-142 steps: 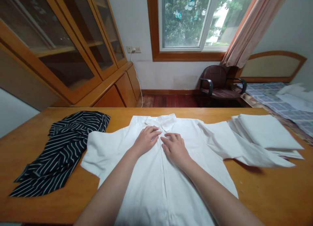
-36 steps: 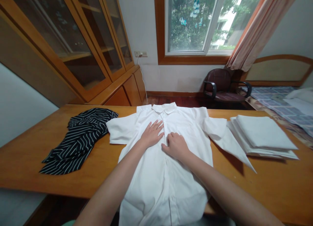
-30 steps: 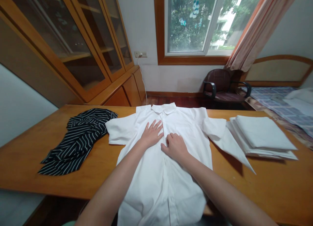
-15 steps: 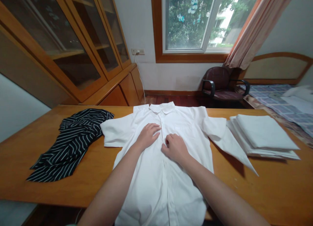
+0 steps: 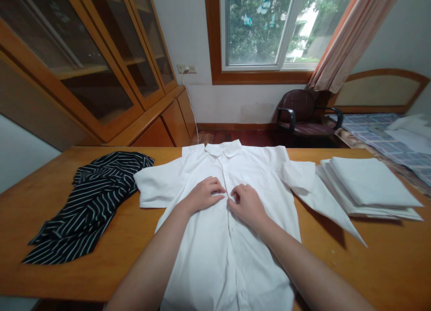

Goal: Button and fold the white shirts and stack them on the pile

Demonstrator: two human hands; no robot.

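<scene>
A white short-sleeved shirt (image 5: 205, 248) lies face up on the wooden table (image 5: 134, 257), collar at the far side and sleeves spread. Both of my hands work at its front button strip, around mid-chest. My left hand (image 5: 206, 193) comes in from the left, its thumb and fingertips closed on the edge of the strip. Opposite it, my right hand (image 5: 247, 205) is curled, with thumb and forefinger pinched at the same strip. The fingertips of the two hands nearly meet. Any button between them is too small to make out.
A black garment with white stripes (image 5: 90, 203) lies crumpled on the left. To the right is a stack of folded white cloth (image 5: 373, 181), with a pointed white flap (image 5: 333, 208) beside the shirt's sleeve. Beyond the table stand a glass-door cabinet (image 5: 134, 77) and an armchair (image 5: 299, 111).
My left hand has moved down and right to the button strip, and its fingers have drawn together. My right hand has shifted slightly right. The whole view has tilted a little.
</scene>
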